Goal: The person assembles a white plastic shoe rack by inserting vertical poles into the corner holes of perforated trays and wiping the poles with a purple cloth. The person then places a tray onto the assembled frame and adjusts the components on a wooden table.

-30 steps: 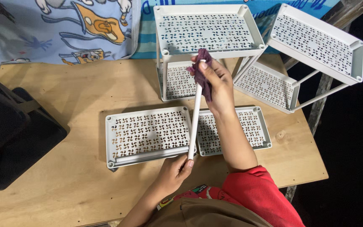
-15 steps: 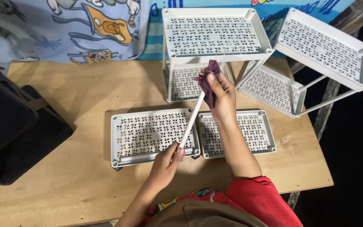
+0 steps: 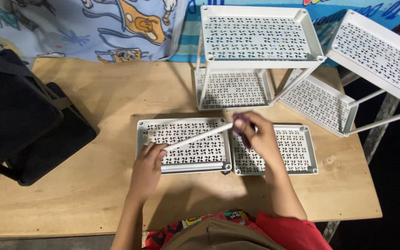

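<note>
My left hand [image 3: 148,163] grips the near end of a thin white rod [image 3: 199,135]. The rod lies slanted above a white perforated tray [image 3: 184,145] on the wooden table [image 3: 93,194]. At the rod's far end my right hand [image 3: 258,135] is closed around it with a small purple cloth [image 3: 240,128]. A second perforated tray [image 3: 297,148] lies flat just right of the first, partly under my right hand.
Behind the trays stands a white two-tier rack [image 3: 258,39], and another two-tier rack [image 3: 371,60] leans at the back right. A black bag [image 3: 19,115] covers the table's left side. A patterned cloth [image 3: 93,28] hangs along the back edge.
The rod has swung down from nearly upright to a low slant over the left tray. My left hand moved left and my right hand came down toward the trays.
</note>
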